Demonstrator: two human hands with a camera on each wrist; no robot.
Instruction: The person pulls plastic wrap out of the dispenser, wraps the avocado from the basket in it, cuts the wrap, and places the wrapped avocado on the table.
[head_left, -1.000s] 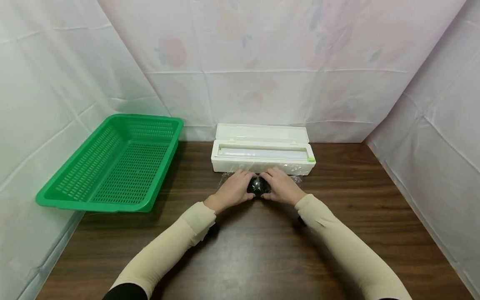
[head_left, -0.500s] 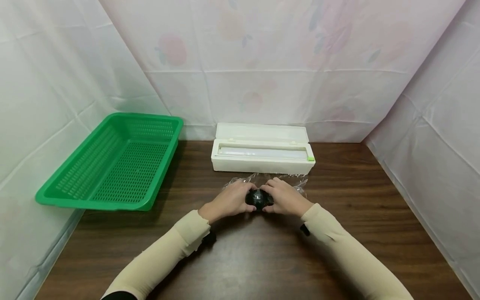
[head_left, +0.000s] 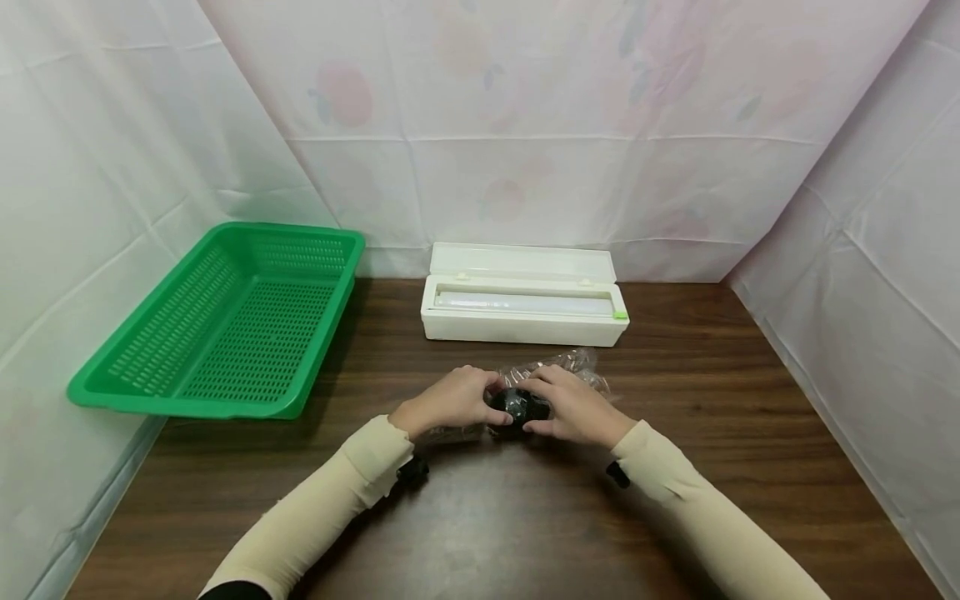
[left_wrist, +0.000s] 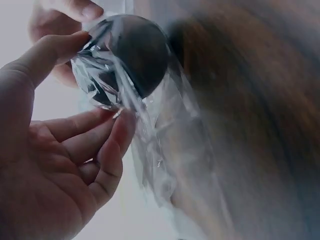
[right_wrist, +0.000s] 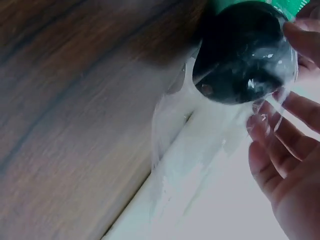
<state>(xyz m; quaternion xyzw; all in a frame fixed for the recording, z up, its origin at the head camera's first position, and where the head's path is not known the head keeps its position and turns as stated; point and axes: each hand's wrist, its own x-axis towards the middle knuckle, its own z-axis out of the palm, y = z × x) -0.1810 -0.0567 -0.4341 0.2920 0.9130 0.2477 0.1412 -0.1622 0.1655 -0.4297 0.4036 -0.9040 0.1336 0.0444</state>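
A dark round ball (head_left: 517,406) (left_wrist: 137,52) (right_wrist: 240,52) sits wrapped in clear plastic film (head_left: 573,367) (left_wrist: 160,145) (right_wrist: 175,130) on the brown table (head_left: 525,517). Both hands hold it between them. My left hand (head_left: 457,398) (left_wrist: 65,130) pinches the film-covered ball from the left with thumb and fingers. From the right, my right hand (head_left: 566,404) (right_wrist: 285,150) curls its fingers round it. Loose film trails off behind the ball toward the white film dispenser box (head_left: 523,304), whose lid stands open.
A green perforated basket (head_left: 225,333) stands at the left, partly over the table's edge. White cloth walls close in the table on three sides. Bare tabletop lies to the right and in front of the hands.
Both hands have drawn the ball toward me, away from the dispenser box. The film now lies bunched behind the ball instead of stretched from the box.
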